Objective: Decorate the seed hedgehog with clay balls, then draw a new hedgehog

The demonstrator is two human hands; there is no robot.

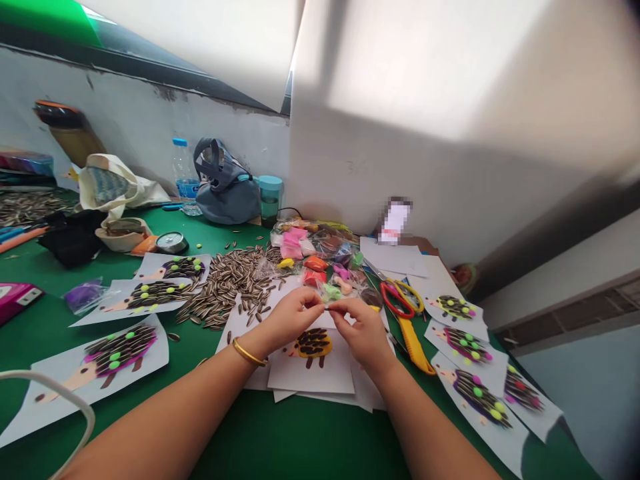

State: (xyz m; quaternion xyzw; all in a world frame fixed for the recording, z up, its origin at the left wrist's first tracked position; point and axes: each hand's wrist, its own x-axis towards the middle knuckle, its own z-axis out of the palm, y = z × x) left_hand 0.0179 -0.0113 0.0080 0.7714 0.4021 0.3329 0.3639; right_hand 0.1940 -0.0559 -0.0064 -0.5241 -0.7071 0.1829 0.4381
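Note:
My left hand (295,317) and my right hand (363,330) meet fingertip to fingertip in the middle, both pinched. A tiny dark bit shows between the fingertips, too small to name. Just below them lies a white sheet (310,381) with a hedgehog picture (314,343): a yellow body covered with dark sunflower seeds, and brown legs. More white paper lies under this sheet. A heap of striped sunflower seeds (230,283) spreads to the left of my left hand. Beyond my fingers are bags of coloured modelling clay (315,263).
Red-handled scissors (395,300) and a yellow utility knife (415,347) lie right of my right hand. Finished-looking hedgehog sheets lie left (115,353) and right (470,393). A blue-grey bag (227,187), a bottle (185,177) and a teal-lidded cup (270,200) stand by the wall.

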